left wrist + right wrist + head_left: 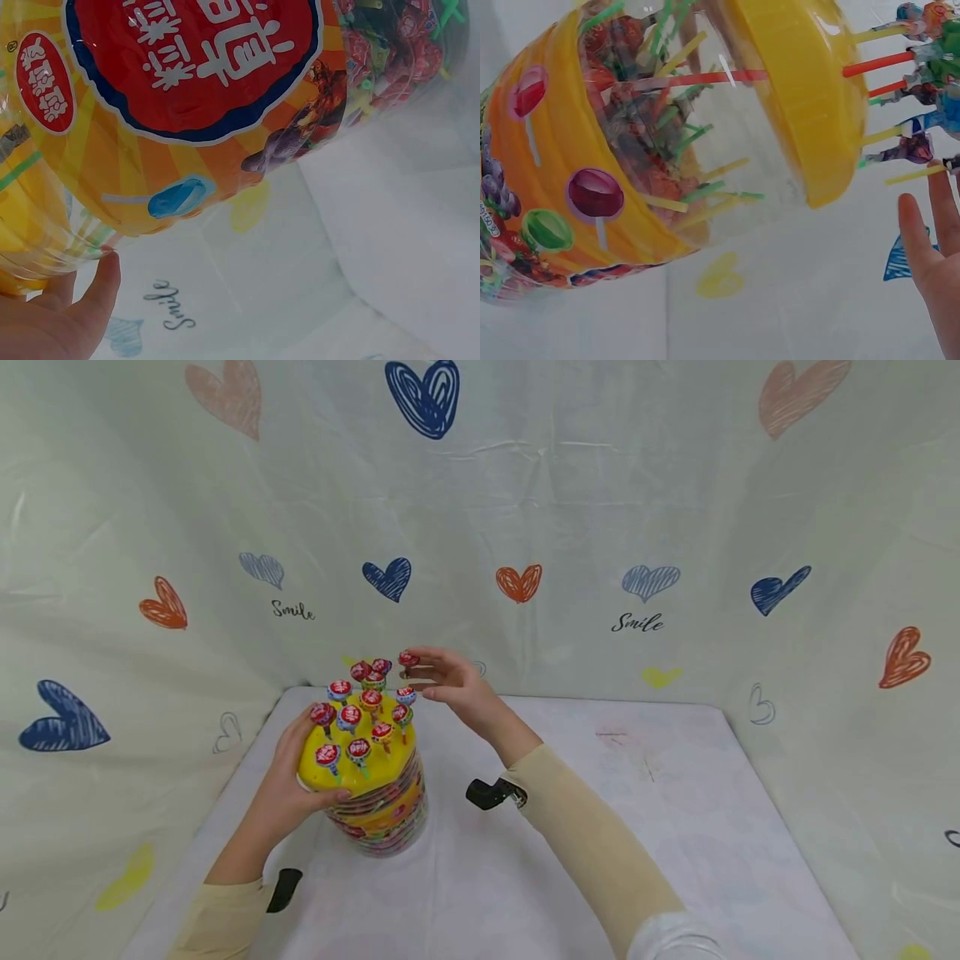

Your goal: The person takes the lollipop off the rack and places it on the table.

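Observation:
A clear plastic jar (384, 814) with a yellow lid (388, 767) stands at the left of the table. Several wrapped lollipops (349, 718) stick up out of the lid, heads on top. My left hand (288, 781) grips the jar near the lid, thumb at the front and fingers around the far left side. Above the lid's back right edge, my right hand (461, 693) pinches a red-wrapped lollipop (408, 658) by its head. In the right wrist view, that lollipop's yellow stick (913, 176) points toward the lid (802, 97), apart from it.
More lollipops with coloured sticks (682, 142) fill part of the jar, behind an orange label (225, 176). A white cloth covers the table (600, 827). Behind it hangs a pale curtain (570, 510) printed with hearts. Black wrist mounts (491, 794) sit on both forearms.

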A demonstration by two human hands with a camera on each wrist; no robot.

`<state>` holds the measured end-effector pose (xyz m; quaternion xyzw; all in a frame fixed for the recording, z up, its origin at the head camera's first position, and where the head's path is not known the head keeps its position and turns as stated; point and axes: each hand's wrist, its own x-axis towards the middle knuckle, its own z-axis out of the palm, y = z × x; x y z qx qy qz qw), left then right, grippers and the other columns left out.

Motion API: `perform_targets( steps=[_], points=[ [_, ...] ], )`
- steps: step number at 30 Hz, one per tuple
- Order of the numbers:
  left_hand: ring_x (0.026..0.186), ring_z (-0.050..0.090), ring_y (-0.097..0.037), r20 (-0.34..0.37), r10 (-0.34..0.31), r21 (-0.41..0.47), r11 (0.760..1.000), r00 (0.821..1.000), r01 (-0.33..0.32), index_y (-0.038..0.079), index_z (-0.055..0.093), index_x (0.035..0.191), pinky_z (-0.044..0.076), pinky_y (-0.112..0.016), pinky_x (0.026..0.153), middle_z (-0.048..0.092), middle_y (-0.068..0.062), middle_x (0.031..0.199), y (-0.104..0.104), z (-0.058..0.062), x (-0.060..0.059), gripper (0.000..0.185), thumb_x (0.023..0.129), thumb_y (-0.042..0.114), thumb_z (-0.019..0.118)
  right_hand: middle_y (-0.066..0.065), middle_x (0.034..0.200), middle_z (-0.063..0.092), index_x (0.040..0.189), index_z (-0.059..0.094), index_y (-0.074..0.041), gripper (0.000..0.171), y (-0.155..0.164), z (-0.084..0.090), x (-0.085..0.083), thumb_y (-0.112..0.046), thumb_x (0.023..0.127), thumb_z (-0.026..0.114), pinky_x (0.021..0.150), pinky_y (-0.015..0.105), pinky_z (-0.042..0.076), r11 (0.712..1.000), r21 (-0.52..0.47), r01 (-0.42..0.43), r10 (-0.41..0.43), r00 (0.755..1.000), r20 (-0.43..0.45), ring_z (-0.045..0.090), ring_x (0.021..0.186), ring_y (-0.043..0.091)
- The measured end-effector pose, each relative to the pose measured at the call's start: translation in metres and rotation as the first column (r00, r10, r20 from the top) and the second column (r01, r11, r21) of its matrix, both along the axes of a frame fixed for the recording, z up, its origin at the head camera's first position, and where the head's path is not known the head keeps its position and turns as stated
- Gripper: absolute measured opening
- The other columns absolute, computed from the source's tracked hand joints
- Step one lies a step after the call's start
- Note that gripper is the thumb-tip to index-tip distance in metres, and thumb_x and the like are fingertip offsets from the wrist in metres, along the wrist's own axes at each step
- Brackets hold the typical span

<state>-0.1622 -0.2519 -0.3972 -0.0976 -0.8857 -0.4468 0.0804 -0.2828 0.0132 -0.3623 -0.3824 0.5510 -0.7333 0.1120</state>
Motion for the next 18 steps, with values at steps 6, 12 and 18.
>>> perform_targets(
  steps=[6,12,18],
  points=[
    [0.139,0.016,-0.049,0.001,0.006,-0.005,1.0,1.0,-0.006,0.015,0.012,0.158,0.026,-0.073,0.101,0.007,-0.019,0.159,-0.001,0.001,0.0,0.112,0.074,0.02,0.086,0.016,0.13,0.056,0.135,0.048,0.003,0.045,0.014,-0.007,0.001,0.012,0.091,0.053,0.101,0.044,0.046,0.986,-0.117,0.121,-0.113,0.991,0.066,0.057,0.114,0.03],
    [0.139,0.015,-0.048,0.011,0.008,0.006,1.0,1.0,-0.008,0.018,0.011,0.158,0.026,-0.073,0.101,0.007,-0.017,0.16,-0.001,0.003,0.001,0.112,0.074,0.02,0.086,0.013,0.125,0.06,0.13,0.054,-0.003,0.046,0.029,-0.033,0.003,0.017,0.088,0.056,0.094,0.037,0.052,0.971,-0.089,0.222,-0.206,0.964,0.167,0.06,0.11,0.026],
    [0.138,0.017,-0.049,0.007,0.002,0.002,1.0,1.0,-0.002,0.018,0.01,0.158,0.029,-0.073,0.1,0.006,-0.018,0.16,-0.001,0.003,0.001,0.112,0.075,0.017,0.084,0.017,0.127,0.059,0.133,0.049,0.002,0.048,0.04,-0.065,0.003,0.016,0.088,0.06,0.092,0.036,0.053,0.954,-0.005,0.298,-0.289,0.928,0.234,0.061,0.11,0.027]
  ],
)
